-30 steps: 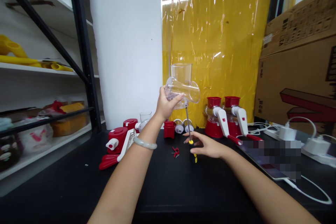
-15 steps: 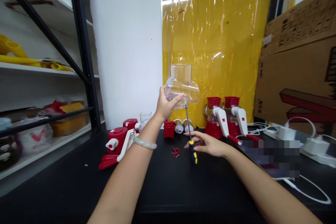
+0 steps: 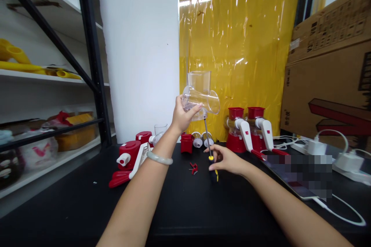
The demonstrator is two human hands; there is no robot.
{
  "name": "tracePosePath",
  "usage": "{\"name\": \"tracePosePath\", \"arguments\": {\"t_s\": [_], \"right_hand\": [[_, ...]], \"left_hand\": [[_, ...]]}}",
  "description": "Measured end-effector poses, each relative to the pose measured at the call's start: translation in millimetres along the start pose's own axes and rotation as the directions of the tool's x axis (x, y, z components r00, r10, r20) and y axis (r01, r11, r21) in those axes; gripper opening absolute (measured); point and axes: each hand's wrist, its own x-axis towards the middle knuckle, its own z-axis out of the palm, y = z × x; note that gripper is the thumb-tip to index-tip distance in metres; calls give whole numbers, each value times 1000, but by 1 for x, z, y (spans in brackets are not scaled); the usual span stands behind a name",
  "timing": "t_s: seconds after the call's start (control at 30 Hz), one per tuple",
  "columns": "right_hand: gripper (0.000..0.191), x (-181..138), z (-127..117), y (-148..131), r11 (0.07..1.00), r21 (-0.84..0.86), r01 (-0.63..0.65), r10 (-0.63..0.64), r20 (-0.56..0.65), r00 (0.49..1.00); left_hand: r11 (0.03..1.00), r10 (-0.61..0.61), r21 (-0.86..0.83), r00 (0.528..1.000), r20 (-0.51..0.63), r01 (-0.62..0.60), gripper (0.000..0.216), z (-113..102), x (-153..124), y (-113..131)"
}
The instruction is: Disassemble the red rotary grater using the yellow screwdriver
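My left hand [image 3: 182,115] is raised above the black table [image 3: 179,208] and grips a clear plastic grinder housing [image 3: 201,94] with a square chute on top. A screwdriver [image 3: 209,146] with a black and yellow handle stands upright under it, its tip against the housing's underside. My right hand [image 3: 227,160] is closed round the screwdriver's handle just above the tabletop. A small red part [image 3: 193,168] lies on the table to the left of that hand. A pale bangle [image 3: 159,158] sits on my left wrist.
Two assembled red and white grinders [image 3: 249,129] stand at the back. A red base with a white crank [image 3: 130,159] lies at the left, loose parts [image 3: 197,139] behind. A tablet [image 3: 292,173], chargers [image 3: 348,160] and cardboard boxes [image 3: 330,73] fill the right; shelving [image 3: 52,123] the left.
My right hand's fingers have shifted round the screwdriver handle, turning it slightly. The left hand holds the clear housing almost still.
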Motion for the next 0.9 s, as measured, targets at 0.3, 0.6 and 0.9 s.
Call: {"name": "tracePosePath", "arguments": {"t_s": [0.3, 0.6, 0.9], "right_hand": [[83, -2, 4, -4, 995, 96, 23, -34, 119, 992], [103, -5, -7, -5, 975, 215, 59, -98, 173, 980], [111, -1, -4, 4, 991, 133, 12, -24, 92, 995]], "left_hand": [[1000, 12, 6, 1000, 3, -12, 59, 0, 0, 1], [1000, 23, 18, 1000, -8, -23, 59, 0, -1, 1], [1000, -3, 5, 1000, -9, 3, 61, 0, 0, 0]]}}
